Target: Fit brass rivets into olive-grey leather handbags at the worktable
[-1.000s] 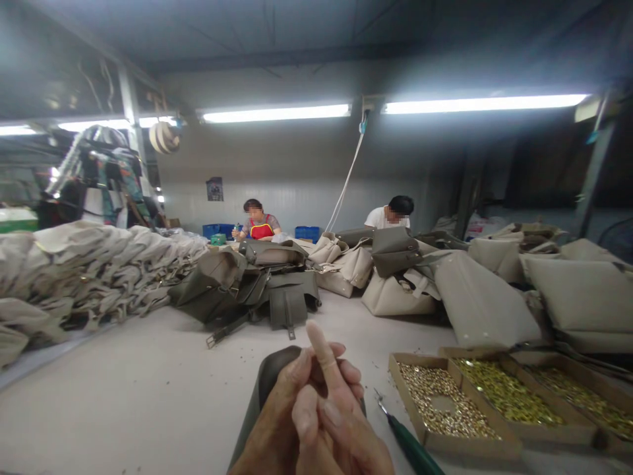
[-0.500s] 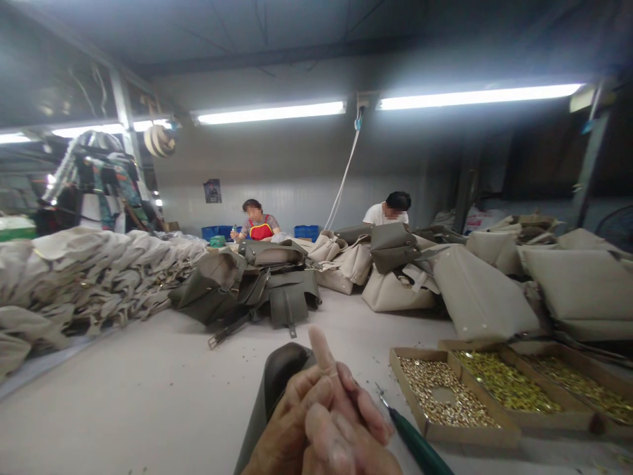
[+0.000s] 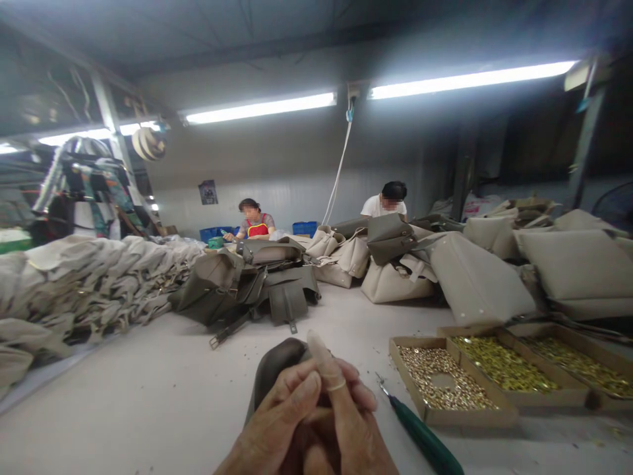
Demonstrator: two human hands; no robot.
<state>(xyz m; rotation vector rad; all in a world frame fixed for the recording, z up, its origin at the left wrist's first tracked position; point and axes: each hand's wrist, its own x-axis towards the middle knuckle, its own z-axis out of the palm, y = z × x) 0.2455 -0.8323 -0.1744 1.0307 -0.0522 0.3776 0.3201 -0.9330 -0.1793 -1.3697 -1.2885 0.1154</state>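
Observation:
A dark grey leather bag (image 3: 271, 369), only partly visible, stands upright in front of me with its curved top showing behind my hands. My left hand (image 3: 279, 412) is closed on it, thumb and fingers bent in at its upper edge. Against the left fingertips, my right hand (image 3: 353, 409) is closed too, with a pale finger cot (image 3: 321, 349) on one raised digit. Any small part between the fingertips is hidden. To the right lies a green-handled hook tool (image 3: 418, 432), its metal tip pointing away. Beside it, a cardboard tray (image 3: 469, 417) holds small shiny metal studs (image 3: 420, 369).
Two more trays of gold-coloured fasteners (image 3: 504, 366) (image 3: 583, 366) stand at right. Dark bags (image 3: 287, 297) and beige bags (image 3: 479, 284) are heaped across the table (image 3: 148, 389). Beige pieces (image 3: 99, 277) pile up at left. Two people (image 3: 257, 227) (image 3: 386, 204) sit beyond.
My hands have shifted from tightly overlapped to side by side, fingertips meeting at the bag. The view has moved slightly. Tool and trays lie as before.

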